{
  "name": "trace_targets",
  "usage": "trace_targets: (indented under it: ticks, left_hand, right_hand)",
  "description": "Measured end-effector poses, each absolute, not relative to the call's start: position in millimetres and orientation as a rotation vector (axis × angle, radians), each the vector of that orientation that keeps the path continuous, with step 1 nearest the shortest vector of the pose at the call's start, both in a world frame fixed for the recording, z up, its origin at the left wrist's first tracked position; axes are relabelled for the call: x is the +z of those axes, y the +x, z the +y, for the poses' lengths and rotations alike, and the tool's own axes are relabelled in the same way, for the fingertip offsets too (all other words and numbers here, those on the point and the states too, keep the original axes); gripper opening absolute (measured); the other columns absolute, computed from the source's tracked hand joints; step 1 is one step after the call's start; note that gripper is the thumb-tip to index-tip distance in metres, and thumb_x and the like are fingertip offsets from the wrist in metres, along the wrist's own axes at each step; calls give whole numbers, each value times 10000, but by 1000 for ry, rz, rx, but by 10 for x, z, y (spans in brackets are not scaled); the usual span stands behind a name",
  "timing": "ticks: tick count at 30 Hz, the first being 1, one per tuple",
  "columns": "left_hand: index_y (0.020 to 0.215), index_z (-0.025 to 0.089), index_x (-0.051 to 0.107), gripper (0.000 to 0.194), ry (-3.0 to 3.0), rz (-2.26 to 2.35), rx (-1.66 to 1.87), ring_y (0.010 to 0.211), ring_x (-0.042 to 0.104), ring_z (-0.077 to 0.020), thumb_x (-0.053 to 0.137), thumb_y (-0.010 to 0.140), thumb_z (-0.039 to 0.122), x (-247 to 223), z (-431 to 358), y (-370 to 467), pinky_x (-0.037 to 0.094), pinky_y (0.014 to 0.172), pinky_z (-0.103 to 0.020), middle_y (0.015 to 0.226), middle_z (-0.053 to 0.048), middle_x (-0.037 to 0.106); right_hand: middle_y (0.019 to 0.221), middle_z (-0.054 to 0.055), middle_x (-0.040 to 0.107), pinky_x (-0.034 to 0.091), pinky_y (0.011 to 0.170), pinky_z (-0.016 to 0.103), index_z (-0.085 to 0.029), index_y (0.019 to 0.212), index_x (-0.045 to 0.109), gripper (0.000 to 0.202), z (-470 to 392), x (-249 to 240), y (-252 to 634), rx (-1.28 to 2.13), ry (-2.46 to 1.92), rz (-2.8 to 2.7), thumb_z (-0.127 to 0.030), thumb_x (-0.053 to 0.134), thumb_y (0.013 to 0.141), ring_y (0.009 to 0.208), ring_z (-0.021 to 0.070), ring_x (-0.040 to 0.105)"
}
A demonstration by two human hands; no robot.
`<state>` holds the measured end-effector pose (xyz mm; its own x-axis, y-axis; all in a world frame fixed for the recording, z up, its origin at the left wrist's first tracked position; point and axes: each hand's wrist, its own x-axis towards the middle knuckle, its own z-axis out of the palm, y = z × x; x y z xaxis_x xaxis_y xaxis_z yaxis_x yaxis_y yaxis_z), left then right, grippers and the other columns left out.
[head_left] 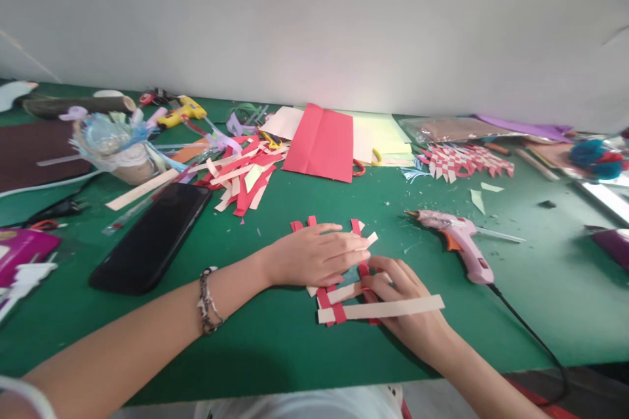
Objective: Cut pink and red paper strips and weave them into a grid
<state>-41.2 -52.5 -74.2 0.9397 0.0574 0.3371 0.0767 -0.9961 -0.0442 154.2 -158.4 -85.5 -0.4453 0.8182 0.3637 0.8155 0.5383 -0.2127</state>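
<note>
A small weave of red and cream paper strips (339, 313) lies on the green table near its front edge. My left hand (309, 254) rests flat across the upper part of the weave, fingers stretched to the right. My right hand (405, 304) is at the weave's right side, fingers curled with the fingertips on a red strip. A long cream strip (413, 306) runs through the lower end of the weave and sticks out to the right over my right hand. Part of the weave is hidden under both hands.
A pink glue gun (462, 236) with a cord lies at the right, a black phone (154, 239) at the left. Behind are a pile of loose strips (246, 173), red paper (322, 144), a yellow glue gun (183, 111) and a checkered woven piece (459, 160).
</note>
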Motion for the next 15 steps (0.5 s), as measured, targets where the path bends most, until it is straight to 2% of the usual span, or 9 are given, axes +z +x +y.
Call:
trace_targets:
  ticks: [3,6,11,15]
  left_hand:
    - [1244,129,415,423,-3159,-322,-524,1194,405,-192,356,895,360,-754,-519,-399,234,1028,-365,1267,-96,498]
    - [1242,164,425,426,-3299,-484,-447,1183,412,-208,364,889,395,-765,-500,-392,208,1037,-393,1261,-83,501]
    - [1271,162,395,528,-3438,-733,-447,1145,419,-223,392,857,489,-739,-423,-411,331,945,-329,1297,-104,434]
    - [1225,188,458,481,-3395,-721,-377,1115,418,-237,436,841,477,-695,-316,-435,312,929,-352,1249,-99,461]
  right_hand:
    - [1100,104,526,442,730,352,-180,814,556,120,-1583,-851,1546,0,-1314,-2370,-117,455,832,951,220,486]
    - [1101,102,531,447,719,352,-185,851,570,122,-1578,-845,1549,68,-1325,-2371,-133,460,838,924,213,495]
    - [1006,89,584,451,681,337,-181,846,576,131,-1565,-867,1548,142,-1308,-2358,-133,454,845,832,185,523]
    - [954,78,598,458,668,323,-183,836,568,125,-1544,-859,1541,212,-1307,-2314,-146,450,854,797,169,526]
